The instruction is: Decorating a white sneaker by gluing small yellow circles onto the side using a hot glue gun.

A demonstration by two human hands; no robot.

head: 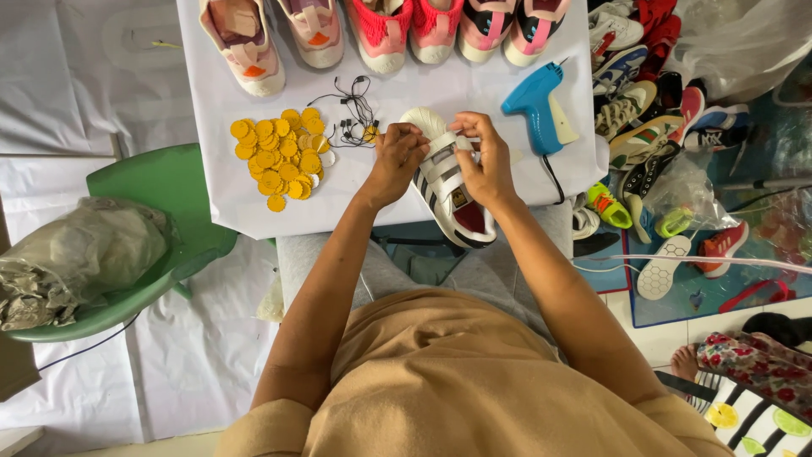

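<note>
Both hands work on a small white shoe (452, 199) with dark stripes, held at the near edge of the table (203, 127), its toe pointing away from the person and its heel hanging over the lap. The left hand (397, 161) is closed on the shoe's left side near the toe, fingers curled over the upper. The right hand (484, 161) grips the right side, its fingertips pinching a white strap across the top of the shoe. The shoe's red lining shows at the heel opening.

Just left of the hands, on the white table cover, lies a heap of round yellow tags (279, 156), and beside it, near the left hand, a tangle of thin black strings (355, 110). Right of the right hand rests a blue tag gun (537, 106), handle toward the person, with a dark cord trailing off the table edge. Along the far edge stands a row of shoes (381, 30) in pale pink, bright pink and black.

A green chair (161, 186) stands to the left of the table with a grey crumpled bag (76, 258) on its seat. To the right, on the floor, lies a pile of mixed shoes (651, 127), some in clear plastic. At the lower right, another person's bare foot (685, 362) and floral trouser leg show.
</note>
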